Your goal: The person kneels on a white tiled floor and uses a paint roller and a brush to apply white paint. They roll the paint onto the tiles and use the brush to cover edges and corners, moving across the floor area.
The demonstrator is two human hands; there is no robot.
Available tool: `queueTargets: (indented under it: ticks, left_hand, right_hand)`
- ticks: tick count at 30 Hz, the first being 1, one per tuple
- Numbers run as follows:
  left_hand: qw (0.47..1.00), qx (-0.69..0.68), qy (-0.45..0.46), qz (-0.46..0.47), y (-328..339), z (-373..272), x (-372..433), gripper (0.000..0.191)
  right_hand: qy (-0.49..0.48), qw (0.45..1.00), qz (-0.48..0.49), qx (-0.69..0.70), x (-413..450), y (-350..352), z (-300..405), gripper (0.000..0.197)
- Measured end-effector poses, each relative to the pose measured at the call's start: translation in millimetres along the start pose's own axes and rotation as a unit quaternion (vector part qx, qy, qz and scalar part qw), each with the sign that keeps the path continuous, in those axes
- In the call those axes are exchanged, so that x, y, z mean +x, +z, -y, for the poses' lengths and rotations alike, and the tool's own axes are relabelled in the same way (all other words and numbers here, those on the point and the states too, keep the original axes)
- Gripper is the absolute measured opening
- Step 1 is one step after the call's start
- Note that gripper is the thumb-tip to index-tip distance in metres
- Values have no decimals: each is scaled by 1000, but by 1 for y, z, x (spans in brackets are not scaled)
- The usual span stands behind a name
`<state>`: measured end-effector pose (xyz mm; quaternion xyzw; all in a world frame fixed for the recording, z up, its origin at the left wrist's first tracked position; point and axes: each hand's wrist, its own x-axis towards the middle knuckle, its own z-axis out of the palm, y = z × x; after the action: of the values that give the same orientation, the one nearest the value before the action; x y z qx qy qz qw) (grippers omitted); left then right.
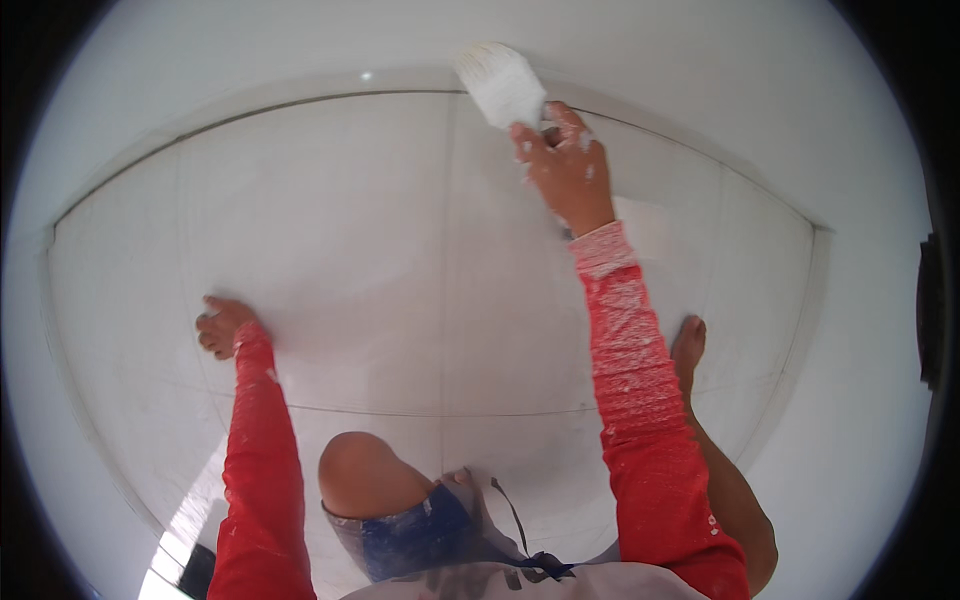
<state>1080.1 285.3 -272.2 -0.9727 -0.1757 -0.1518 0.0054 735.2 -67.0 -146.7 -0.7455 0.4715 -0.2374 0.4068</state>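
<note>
My right hand (574,165), flecked with white paint, grips a wide paintbrush (504,82) whose head is coated white. The bristles point up and left, over the line where the tiled floor (360,247) meets the white wall (300,45); whether they touch the wall cannot be told. Its handle is mostly hidden in the hand. Out to the left, my left hand (223,328) hangs over or rests on the floor tiles, fingers partly curled, with nothing seen in it. Both red sleeves reach the wrists, and the right one is heavily speckled with white.
White walls also stand at the left and right sides of the floor. My bare knee (360,472) and a foot (690,341) are low in view. Sunlight falls at the lower left beside a dark object (199,570). Another dark object (930,311) is at the right rim.
</note>
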Motion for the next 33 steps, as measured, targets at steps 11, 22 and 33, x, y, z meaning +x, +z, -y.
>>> queueTargets:
  ticks: [11,22,33]
  left_hand:
    - [998,-50,-8,38,30,18,29,71]
    - [999,-16,-7,32,13,8,16,65]
    - [997,-28,1,71,0,5,5,65]
  right_hand:
    - [219,966,-130,33,-47,-239,-135,49]
    - [227,908,-341,92,-41,-251,-163,25]
    - [289,883,-24,369,-50,-32,-18,20]
